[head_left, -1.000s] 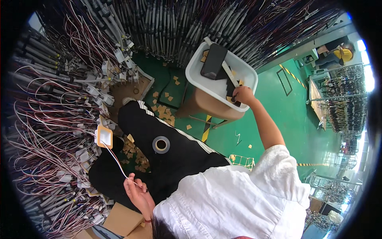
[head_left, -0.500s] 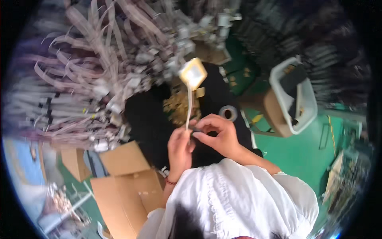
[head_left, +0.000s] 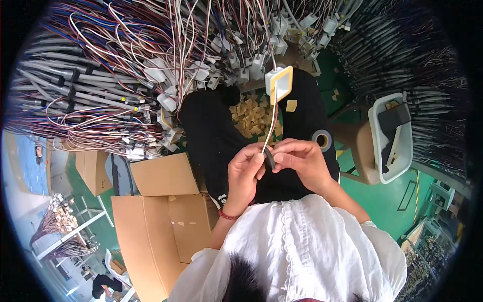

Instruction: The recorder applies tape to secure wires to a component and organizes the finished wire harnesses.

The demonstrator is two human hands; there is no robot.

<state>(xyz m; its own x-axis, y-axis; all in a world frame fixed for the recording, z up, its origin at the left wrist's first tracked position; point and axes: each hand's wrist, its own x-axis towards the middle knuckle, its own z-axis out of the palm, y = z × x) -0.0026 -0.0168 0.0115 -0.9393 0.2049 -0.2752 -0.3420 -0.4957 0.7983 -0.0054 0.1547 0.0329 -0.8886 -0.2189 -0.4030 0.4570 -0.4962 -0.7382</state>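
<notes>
My left hand [head_left: 245, 173] and my right hand [head_left: 301, 160] meet over my lap, above black trousers [head_left: 211, 126]. Both pinch a thin white-and-red wire [head_left: 271, 121] where a short black sleeve piece [head_left: 269, 159] sits on it. The wire runs up to a flat white square part with a yellow frame [head_left: 279, 83]. A roll of black tape [head_left: 322, 139] rests on my right thigh. Small yellow paper scraps [head_left: 254, 118] lie between my legs.
Dense bundles of hanging wire harnesses [head_left: 126, 65] fill the upper half. An open cardboard box [head_left: 156, 221] stands at my left. A white plastic bin [head_left: 390, 138] with black parts sits on a brown stool [head_left: 359, 151] at my right, on green floor [head_left: 387, 201].
A second ago my right hand reached into the white bin while my left held the wire. Since then both hands have come together on the wire over my lap, and my head has turned left.
</notes>
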